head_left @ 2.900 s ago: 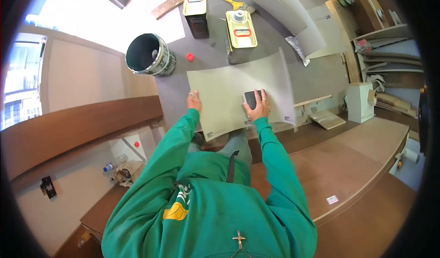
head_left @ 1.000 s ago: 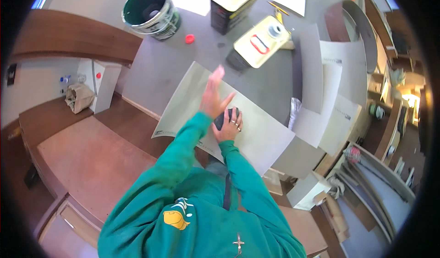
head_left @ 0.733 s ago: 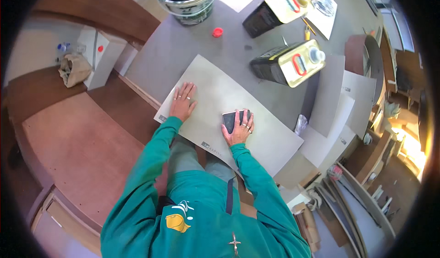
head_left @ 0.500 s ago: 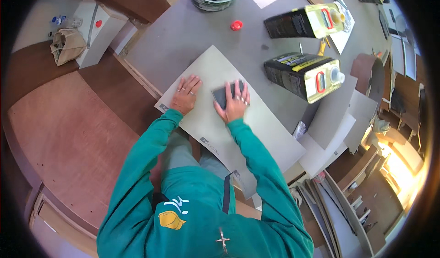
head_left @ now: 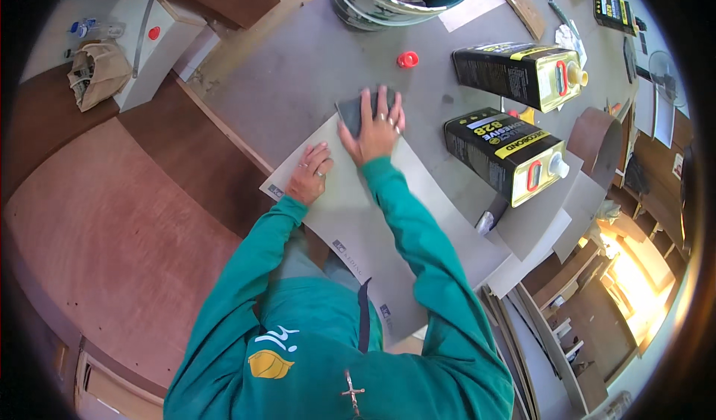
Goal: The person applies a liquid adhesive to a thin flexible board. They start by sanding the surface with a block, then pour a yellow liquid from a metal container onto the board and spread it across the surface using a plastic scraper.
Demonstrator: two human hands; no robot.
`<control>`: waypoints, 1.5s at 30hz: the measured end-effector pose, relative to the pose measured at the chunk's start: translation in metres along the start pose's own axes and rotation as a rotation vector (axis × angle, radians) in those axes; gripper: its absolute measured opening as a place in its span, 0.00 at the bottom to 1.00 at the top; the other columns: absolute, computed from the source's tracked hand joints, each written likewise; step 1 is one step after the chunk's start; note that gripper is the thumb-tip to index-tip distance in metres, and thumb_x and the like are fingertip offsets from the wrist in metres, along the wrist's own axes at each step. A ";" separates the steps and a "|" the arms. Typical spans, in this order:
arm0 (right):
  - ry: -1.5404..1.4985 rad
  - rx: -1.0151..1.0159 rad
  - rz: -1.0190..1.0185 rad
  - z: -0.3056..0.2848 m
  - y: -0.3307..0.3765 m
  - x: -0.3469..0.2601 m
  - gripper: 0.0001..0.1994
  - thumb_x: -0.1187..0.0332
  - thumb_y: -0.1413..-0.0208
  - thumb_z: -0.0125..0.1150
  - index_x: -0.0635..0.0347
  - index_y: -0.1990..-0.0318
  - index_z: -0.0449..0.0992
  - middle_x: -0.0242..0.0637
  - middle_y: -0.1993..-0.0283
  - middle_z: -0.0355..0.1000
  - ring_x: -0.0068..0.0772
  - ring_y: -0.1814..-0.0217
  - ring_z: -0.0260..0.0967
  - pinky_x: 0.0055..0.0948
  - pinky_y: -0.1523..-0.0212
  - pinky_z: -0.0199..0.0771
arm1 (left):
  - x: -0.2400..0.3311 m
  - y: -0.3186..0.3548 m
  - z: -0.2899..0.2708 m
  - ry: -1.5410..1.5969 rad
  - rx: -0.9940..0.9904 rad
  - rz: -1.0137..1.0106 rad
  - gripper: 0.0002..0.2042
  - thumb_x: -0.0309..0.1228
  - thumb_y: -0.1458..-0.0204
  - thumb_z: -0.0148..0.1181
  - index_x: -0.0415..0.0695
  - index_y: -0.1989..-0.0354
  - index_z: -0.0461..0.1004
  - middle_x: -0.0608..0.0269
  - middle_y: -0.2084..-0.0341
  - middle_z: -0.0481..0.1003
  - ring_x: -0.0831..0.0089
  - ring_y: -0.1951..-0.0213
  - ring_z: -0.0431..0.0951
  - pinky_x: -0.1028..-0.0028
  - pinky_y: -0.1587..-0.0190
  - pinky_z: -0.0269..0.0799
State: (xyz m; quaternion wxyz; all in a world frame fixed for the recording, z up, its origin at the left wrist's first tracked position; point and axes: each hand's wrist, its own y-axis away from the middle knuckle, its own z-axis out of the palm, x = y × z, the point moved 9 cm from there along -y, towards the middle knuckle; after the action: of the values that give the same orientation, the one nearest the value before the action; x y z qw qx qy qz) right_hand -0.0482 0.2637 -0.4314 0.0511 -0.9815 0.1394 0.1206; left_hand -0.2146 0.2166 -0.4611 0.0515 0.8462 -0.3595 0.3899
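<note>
Dark block under my right hand, at the far corner of the pale sheet

Dark block (head_left: 347,113) sits at the sheet's far-left corner, straight ahead of me, apparently poking slightly past the edge. My right hand (head_left: 375,130) has hold of it: fingers spread over the top, thumb along the near-left side; how hard it grips, can't tell. My left hand (head_left: 307,175) grips nothing, fingers a bit bent, resting on the sheet near its left short end, closer to my body. From there the block is farther off and to the right, so right hand is the nearer one, already on it.

Pale sheet (head_left: 365,222): long axis slants from that left short end down to the right, passing under my right forearm. Near long edge hangs over my lap, small printed marks along it.

Around: grey bench (head_left: 298,69) below, red cap (head_left: 407,60) beyond the block, bucket (head_left: 365,11) behind. Two black-and-gold tins to the right, near tin (head_left: 496,144) and far tin (head_left: 496,73), both apart from the block
</note>
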 end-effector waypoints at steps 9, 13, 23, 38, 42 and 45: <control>-0.048 -0.143 -0.046 0.012 0.059 0.000 0.43 0.46 0.55 0.70 0.51 0.30 0.64 0.50 0.24 0.51 0.68 0.22 0.41 0.64 0.29 0.42 | -0.016 0.020 -0.024 0.053 0.090 -0.095 0.16 0.17 0.53 0.60 0.45 0.54 0.73 0.57 0.49 0.72 0.56 0.38 0.71 0.53 0.33 0.67; -0.042 -0.014 -0.009 0.003 0.020 0.007 0.43 0.46 0.54 0.69 0.52 0.31 0.64 0.51 0.25 0.52 0.69 0.23 0.41 0.64 0.28 0.41 | -0.030 0.062 -0.100 -0.334 0.270 -0.387 0.15 0.24 0.51 0.67 0.45 0.54 0.74 0.57 0.50 0.72 0.56 0.45 0.74 0.58 0.41 0.72; 0.092 -0.326 -0.098 0.047 0.037 -0.041 0.41 0.46 0.51 0.67 0.44 0.29 0.62 0.49 0.23 0.51 0.70 0.23 0.43 0.68 0.31 0.46 | -0.106 0.170 -0.062 0.632 0.232 -1.147 0.08 0.32 0.40 0.64 0.41 0.64 0.75 0.69 0.76 0.75 0.82 0.75 0.73 0.78 0.71 0.72; -0.053 -0.089 -0.152 0.008 0.047 -0.013 0.44 0.45 0.55 0.70 0.51 0.30 0.64 0.52 0.25 0.53 0.69 0.24 0.43 0.65 0.30 0.43 | -0.111 0.055 -0.113 0.316 0.188 -0.978 0.14 0.39 0.41 0.62 0.40 0.69 0.80 0.62 0.80 0.77 0.68 0.75 0.79 0.68 0.66 0.75; -0.055 -0.096 -0.161 0.002 0.072 -0.007 0.44 0.45 0.55 0.70 0.51 0.30 0.64 0.52 0.24 0.51 0.68 0.22 0.40 0.65 0.29 0.41 | -0.127 0.026 -0.117 0.093 0.159 -0.922 0.14 0.39 0.49 0.70 0.43 0.62 0.79 0.59 0.67 0.76 0.57 0.62 0.79 0.62 0.56 0.74; -0.008 -0.142 -0.116 0.012 0.072 0.000 0.44 0.45 0.54 0.70 0.52 0.30 0.63 0.52 0.24 0.50 0.69 0.22 0.40 0.65 0.30 0.41 | -0.085 0.044 -0.133 -0.162 0.504 -0.887 0.29 0.38 0.57 0.77 0.44 0.47 0.72 0.51 0.51 0.67 0.54 0.46 0.70 0.57 0.40 0.66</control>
State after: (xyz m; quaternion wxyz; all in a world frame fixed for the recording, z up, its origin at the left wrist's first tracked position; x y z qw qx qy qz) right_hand -0.0716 0.1970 -0.4474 -0.0115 -0.9886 0.0734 0.1307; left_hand -0.3635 0.2813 -0.4369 -0.0217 0.9308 0.1364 0.3385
